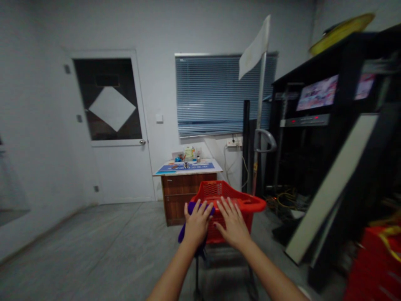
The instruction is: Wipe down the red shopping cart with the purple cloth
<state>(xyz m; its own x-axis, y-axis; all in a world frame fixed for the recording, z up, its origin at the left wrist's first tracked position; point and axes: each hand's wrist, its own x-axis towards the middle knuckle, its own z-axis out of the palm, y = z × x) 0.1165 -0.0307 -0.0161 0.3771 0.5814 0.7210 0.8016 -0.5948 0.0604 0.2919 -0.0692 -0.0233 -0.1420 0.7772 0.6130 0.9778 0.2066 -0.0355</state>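
Left hand (197, 223), right hand (233, 221): both open, fingers spread on red plastic basket (216, 192); we judge it light, stiff, best held at rim.

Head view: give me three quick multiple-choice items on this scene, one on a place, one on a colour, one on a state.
1. Where is the purple item?
A. At the left hand
B. On the floor beside the door
C. Hanging on the wall

2. What colour is the basket?
A. Blue
B. Red
C. Yellow

3. What state is the window blind in?
A. Lowered
B. Fully raised
C. Torn down

1: A, purple shows at the left hand's fingers and below its palm.
2: B, its mesh walls are red.
3: A, its slats hang across the window.
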